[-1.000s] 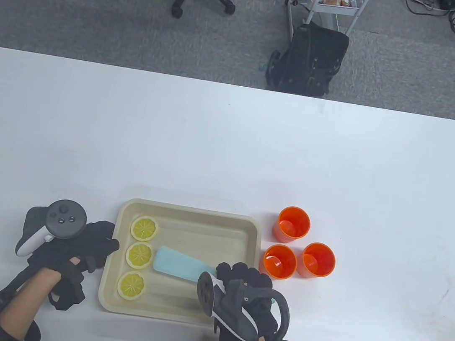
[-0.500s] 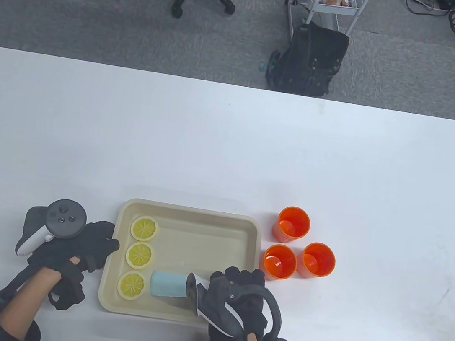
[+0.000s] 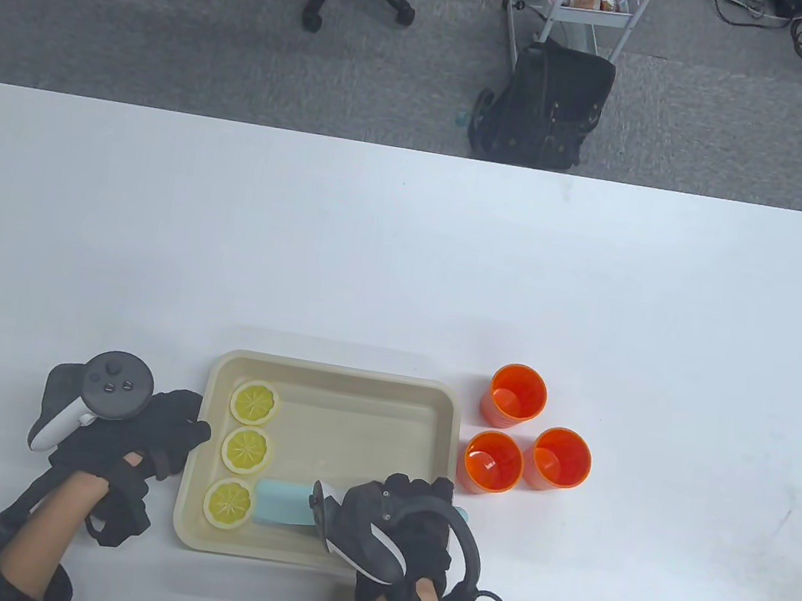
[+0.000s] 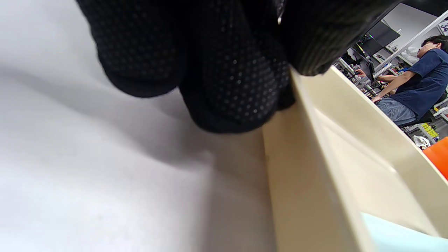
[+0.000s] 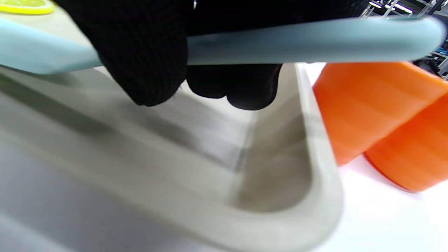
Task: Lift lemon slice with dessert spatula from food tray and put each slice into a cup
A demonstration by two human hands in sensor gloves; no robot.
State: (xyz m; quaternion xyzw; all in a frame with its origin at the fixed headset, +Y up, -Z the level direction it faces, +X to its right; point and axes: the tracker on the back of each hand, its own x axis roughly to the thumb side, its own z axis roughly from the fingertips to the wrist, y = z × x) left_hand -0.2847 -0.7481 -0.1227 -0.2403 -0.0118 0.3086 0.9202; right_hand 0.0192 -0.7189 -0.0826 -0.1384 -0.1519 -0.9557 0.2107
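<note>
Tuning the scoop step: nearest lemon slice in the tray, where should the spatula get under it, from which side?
Slide under the right edge of the nearest lemon slice, coming from the right. It lies flat on the tray floor near the left wall, and the spatula blade in the right hand already points there.

slices (image 3: 247, 450) in tray (image 3: 338, 377), cups (image 3: 530, 433) right

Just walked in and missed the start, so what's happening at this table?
A person's right hand holds a light blue spatula, its blade touching the nearest lemon slice in the beige tray. The left hand rests against the tray's left edge. All three slices are in the tray; the three orange cups look empty.
</note>
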